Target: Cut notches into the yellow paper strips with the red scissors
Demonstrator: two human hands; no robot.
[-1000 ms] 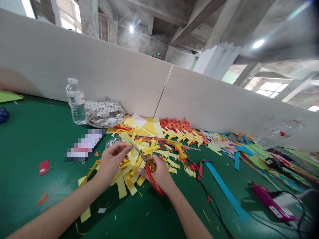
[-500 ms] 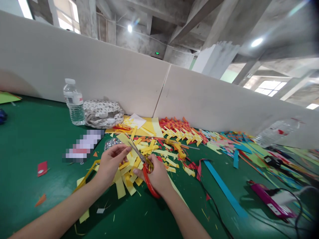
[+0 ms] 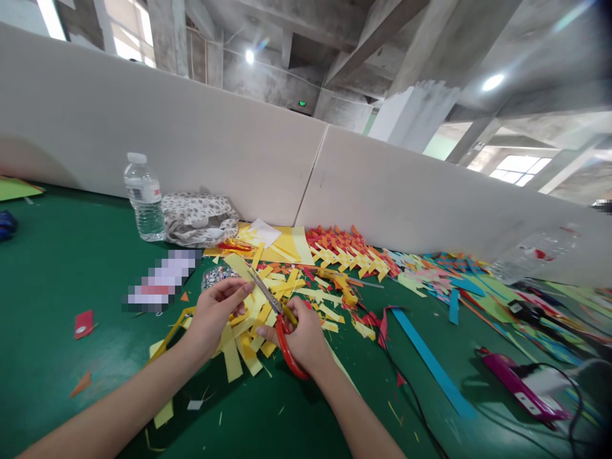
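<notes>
My right hand is wrapped round the red-handled scissors, whose blades point up and left. Thumb and fingers of my left hand are pinched together close to the blade tips, on a pale yellow paper strip that runs past the blades. Part of the strip is hidden behind my fingers and the scissors. Under and around both hands lies a loose heap of yellow paper strips. A yellow glue gun lies just beyond my right hand, among small paper scraps.
A water bottle stands at the back left beside a patterned cloth bag. Red and yellow folded paper pieces lie along the white partition. Toward the right are a blue strip, a black cable and a purple power strip.
The view has shifted very slightly. Both hands, the scissors and the yellow strip keep almost the same position.
</notes>
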